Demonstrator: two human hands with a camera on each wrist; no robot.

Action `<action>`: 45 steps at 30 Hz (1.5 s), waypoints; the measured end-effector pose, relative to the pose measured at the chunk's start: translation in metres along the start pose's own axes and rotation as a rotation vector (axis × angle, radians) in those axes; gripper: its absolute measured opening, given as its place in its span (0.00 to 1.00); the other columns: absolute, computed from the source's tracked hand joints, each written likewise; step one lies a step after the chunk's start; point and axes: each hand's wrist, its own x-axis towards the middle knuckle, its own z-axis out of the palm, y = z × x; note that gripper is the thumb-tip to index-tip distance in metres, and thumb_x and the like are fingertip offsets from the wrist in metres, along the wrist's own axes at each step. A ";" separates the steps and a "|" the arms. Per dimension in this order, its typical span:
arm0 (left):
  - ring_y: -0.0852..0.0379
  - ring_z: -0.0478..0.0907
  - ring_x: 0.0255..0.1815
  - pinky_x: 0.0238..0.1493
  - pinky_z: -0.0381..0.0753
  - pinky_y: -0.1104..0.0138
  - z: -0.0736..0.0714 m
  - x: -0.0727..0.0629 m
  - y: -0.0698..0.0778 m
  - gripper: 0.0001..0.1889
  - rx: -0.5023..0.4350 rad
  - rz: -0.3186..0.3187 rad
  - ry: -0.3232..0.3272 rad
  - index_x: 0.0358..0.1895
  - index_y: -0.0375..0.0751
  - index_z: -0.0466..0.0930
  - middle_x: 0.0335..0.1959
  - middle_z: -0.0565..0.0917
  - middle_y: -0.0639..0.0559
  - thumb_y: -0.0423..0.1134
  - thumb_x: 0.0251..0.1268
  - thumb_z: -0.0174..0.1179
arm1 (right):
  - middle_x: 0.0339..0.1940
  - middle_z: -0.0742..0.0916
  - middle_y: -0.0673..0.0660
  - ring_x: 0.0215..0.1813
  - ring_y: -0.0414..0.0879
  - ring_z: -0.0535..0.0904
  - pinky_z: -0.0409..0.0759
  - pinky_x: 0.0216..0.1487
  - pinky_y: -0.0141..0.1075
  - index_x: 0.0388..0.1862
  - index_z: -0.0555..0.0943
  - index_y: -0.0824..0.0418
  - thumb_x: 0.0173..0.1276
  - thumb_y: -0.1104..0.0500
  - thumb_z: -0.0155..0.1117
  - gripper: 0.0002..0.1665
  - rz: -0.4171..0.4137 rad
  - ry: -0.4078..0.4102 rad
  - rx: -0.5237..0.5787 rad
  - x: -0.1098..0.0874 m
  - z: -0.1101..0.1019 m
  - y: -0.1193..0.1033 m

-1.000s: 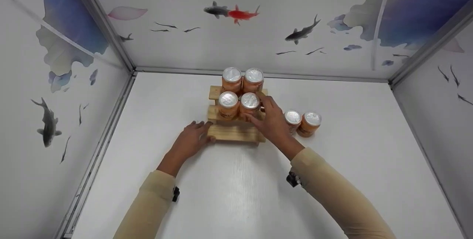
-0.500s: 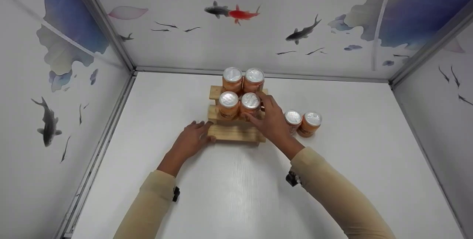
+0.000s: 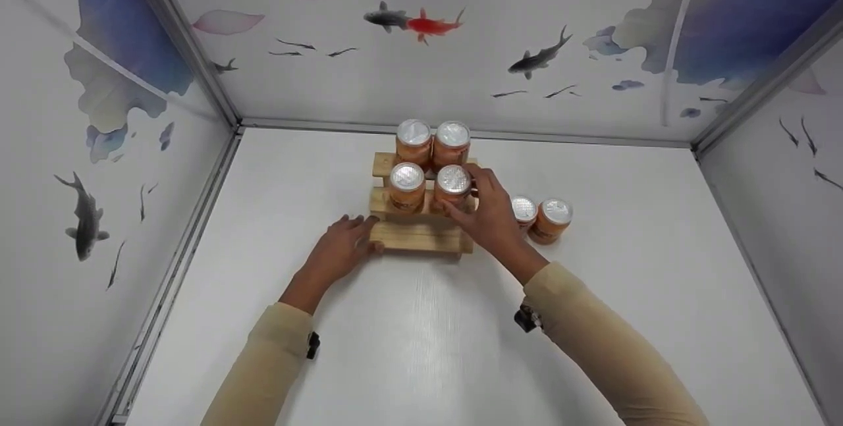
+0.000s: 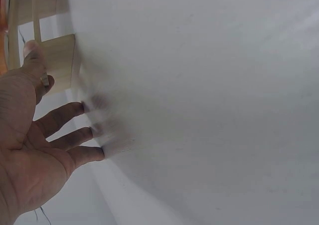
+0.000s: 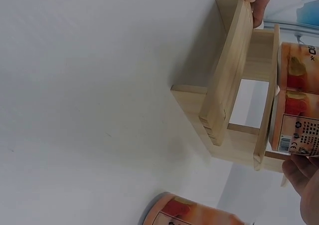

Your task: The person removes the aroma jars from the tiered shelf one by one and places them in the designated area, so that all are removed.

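A three-tier wooden rack [image 3: 419, 238] stands near the back of the table, holding orange cans with silver lids on its two upper steps. My right hand [image 3: 494, 216] grips the right-hand can [image 3: 453, 181] on the middle step, thumb in front and fingers behind. A slim gap separates it from the left-hand can [image 3: 407, 184]. At the rack's lower left end, my left hand [image 3: 338, 252] pinches the bottom board [image 4: 59, 60] between thumb and index finger. Its other fingertips reach down to the white tabletop in the left wrist view. The bottom step bears no can.
Two more cans stand on the table right of the rack, one [image 3: 554, 220] beside another [image 3: 524, 209] partly hidden by my right hand. Two cans [image 3: 413, 143] fill the top step near the back wall [image 3: 579, 110]. Side panels [image 3: 39, 294] enclose the table.
The can in my right hand has shifted slightly right along the middle step, away from the can beside it. My left hand and the rack have stayed put.
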 end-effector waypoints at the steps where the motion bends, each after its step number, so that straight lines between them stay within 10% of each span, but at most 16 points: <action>1: 0.21 0.67 0.83 0.82 0.68 0.29 0.000 0.000 0.000 0.32 -0.005 0.003 0.003 0.84 0.44 0.71 0.80 0.75 0.27 0.53 0.86 0.61 | 0.62 0.83 0.66 0.62 0.60 0.90 0.93 0.59 0.52 0.78 0.72 0.66 0.69 0.53 0.85 0.46 0.000 0.002 0.003 0.000 -0.001 0.000; 45: 0.22 0.67 0.83 0.81 0.68 0.30 0.002 0.001 -0.001 0.34 0.029 0.004 -0.006 0.84 0.42 0.71 0.79 0.75 0.27 0.57 0.86 0.59 | 0.59 0.84 0.68 0.59 0.62 0.89 0.92 0.59 0.56 0.75 0.73 0.69 0.66 0.54 0.86 0.45 0.031 0.066 -0.052 -0.012 -0.060 0.033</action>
